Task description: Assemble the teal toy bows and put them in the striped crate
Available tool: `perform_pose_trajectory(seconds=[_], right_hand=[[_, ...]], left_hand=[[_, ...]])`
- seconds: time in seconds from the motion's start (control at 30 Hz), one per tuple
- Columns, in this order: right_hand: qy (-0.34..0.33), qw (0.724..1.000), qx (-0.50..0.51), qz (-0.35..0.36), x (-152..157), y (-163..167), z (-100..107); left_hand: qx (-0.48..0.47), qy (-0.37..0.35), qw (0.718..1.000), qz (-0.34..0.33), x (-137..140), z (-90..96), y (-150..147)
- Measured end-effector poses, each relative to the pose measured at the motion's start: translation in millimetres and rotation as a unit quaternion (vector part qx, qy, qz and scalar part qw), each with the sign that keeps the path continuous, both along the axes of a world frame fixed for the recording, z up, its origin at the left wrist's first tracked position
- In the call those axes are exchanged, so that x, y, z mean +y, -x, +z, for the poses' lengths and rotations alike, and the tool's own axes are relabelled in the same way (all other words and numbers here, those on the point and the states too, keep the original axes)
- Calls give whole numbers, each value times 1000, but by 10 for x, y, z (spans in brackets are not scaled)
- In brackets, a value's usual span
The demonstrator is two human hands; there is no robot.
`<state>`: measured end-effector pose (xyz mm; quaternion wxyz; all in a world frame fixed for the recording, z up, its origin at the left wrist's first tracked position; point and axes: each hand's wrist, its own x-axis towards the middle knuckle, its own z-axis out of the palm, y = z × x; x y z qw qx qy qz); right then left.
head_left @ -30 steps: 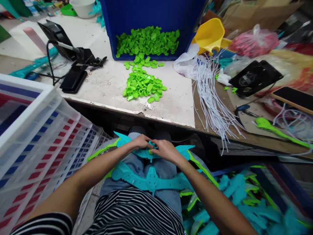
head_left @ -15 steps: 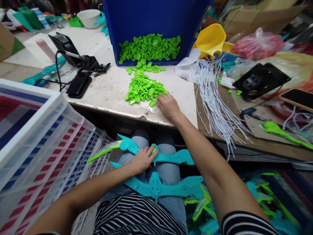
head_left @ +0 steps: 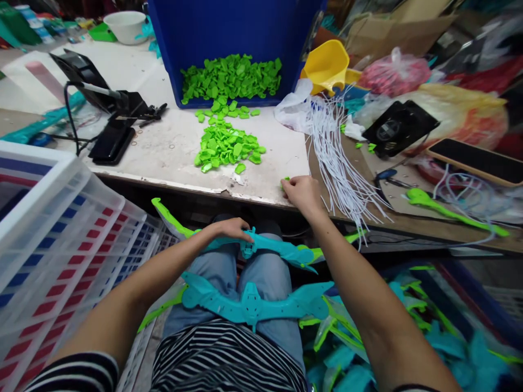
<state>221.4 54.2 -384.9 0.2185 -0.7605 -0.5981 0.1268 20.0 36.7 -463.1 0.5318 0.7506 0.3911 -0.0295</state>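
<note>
On the far left stands a white crate (head_left: 96,239), and the left green arm (head_left: 168,216) of the far blue bar (head_left: 267,243) points toward it, so one twist could make the tip catch there. A heap of small green bits (head_left: 229,146) lies near the front edge of the table (head_left: 171,171), and a bump could spill some over. The left hand (head_left: 233,228) holds the far bar just left of its middle, over the person's knees; with a loose hold, the bar could tip or slide. A near blue bar (head_left: 251,307) lies on the lap, and the two could bang if the legs move. The right hand (head_left: 304,193) pinches one green bit (head_left: 286,178) by the table's front edge, so a slip could drop it. White strings (head_left: 339,163) hang over that edge, where the right arm could drag them
</note>
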Motion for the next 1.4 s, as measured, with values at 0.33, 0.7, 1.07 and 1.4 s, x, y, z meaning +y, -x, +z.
perform_pose_trajectory(seconds=[0.33,0.7,1.07,1.4], right_hand=[[135,914,383,23,25,-155,175],[-71,990,-50,111,-45,-371,23],[-216,896,-53,385,-868,50,-474],[-194,898,-100,383,-1336,294,-1149]], left_hand=[[-58,282,953,91,-65,-188,-5],[-60,246,965,66,-33,-230,-11],[-46,103,994,18,38,-282,55],[-67,106,992,34,-15,-373,53]])
